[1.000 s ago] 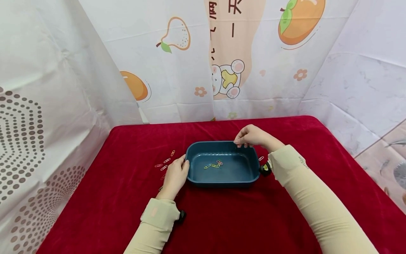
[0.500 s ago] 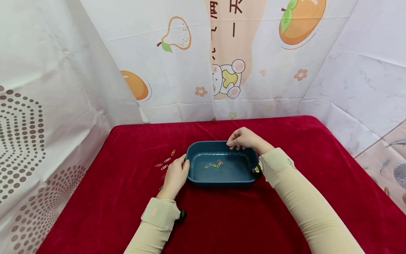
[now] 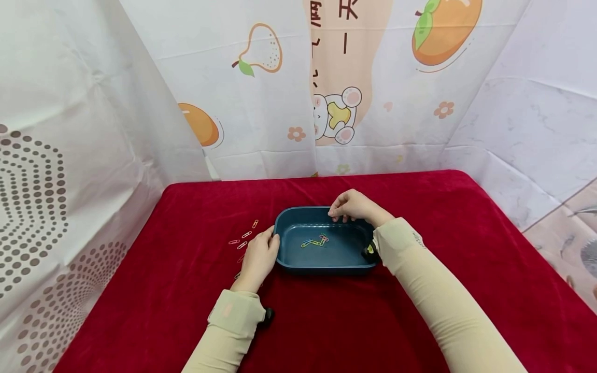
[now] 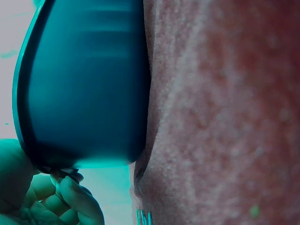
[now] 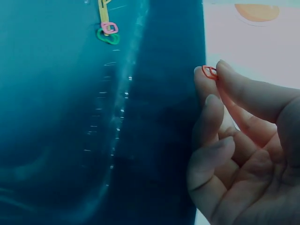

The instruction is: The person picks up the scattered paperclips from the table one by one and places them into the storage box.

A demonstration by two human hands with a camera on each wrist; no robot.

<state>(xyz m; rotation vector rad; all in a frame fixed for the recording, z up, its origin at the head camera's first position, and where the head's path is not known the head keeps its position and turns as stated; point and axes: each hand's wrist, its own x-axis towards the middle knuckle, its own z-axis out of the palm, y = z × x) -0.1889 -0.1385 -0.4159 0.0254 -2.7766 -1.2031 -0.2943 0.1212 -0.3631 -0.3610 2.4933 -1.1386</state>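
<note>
A dark blue rectangular plastic tub (image 3: 328,263) stands on the red cloth. My left hand (image 3: 257,259) grips its left rim, thumb at the edge; the left wrist view shows the tub's outer wall (image 4: 89,93) and curled fingers (image 4: 82,199) at the rim. Between thumb and forefinger, my right hand (image 3: 355,205) pinches a red paper clip (image 5: 209,72) above the far wall of the tub. Several coloured paper clips (image 3: 314,241) lie close together on the tub floor; a pink clip (image 5: 109,28) and a green clip (image 5: 108,36) show in the right wrist view.
Loose paper clips (image 3: 242,245) are scattered on the cloth left of the tub, some partly hidden by my left hand. The red cloth (image 3: 326,321) covers the table. A printed white curtain (image 3: 261,119) hangs behind the table's far edge.
My right hand has moved left along the tub's far rim, still pinching the clip. A paper clip seen right of the tub is now hidden behind the right sleeve. My left hand stays put.
</note>
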